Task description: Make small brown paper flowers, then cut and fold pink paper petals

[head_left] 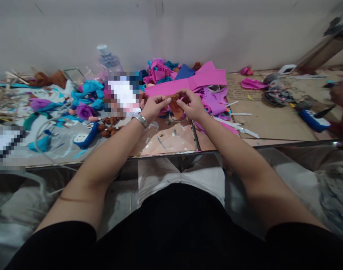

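Observation:
Both my hands meet over the middle of the work table (273,123). My left hand (154,107), with a metal watch on its wrist, pinches one side of a small brown-orange piece of crepe paper (175,105). My right hand (192,105) pinches the other side, fingers curled around it. The paper hangs between the two hands just above the table. Right behind them lie large pink paper sheets (194,82) and purple scraps (213,101).
Blue and purple paper flowers (85,110) and brown rolled buds (108,129) lie left. A plastic bottle (108,60) stands behind. Two blue glue guns (85,137) (313,120) rest on the table. Another person's hand (340,93) shows at the right edge.

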`<state>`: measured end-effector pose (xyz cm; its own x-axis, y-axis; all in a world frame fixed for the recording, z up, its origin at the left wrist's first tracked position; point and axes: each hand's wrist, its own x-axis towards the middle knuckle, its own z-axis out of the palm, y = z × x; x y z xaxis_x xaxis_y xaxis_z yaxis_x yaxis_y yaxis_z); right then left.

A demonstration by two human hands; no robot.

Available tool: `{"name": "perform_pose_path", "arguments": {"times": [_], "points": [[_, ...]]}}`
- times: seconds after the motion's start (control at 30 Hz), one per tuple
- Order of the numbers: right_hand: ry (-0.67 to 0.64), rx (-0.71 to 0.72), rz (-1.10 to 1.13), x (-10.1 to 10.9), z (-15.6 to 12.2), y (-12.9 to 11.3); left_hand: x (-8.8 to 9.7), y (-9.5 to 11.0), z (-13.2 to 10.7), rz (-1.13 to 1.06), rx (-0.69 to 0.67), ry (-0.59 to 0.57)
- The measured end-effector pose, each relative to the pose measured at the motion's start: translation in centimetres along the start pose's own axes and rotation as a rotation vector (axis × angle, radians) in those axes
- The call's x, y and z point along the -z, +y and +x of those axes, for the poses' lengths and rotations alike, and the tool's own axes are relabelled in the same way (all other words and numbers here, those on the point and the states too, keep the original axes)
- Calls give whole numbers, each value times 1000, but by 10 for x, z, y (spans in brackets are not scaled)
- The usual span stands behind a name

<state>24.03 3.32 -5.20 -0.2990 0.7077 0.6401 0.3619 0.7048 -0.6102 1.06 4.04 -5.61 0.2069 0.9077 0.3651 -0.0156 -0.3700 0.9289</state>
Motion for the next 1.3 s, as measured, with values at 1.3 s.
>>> {"name": "perform_pose_path", "arguments": {"times": [1.3], "points": [[-113,55,-74,0,-5,-9,4,-2,-5,209,-142,-174]]}}
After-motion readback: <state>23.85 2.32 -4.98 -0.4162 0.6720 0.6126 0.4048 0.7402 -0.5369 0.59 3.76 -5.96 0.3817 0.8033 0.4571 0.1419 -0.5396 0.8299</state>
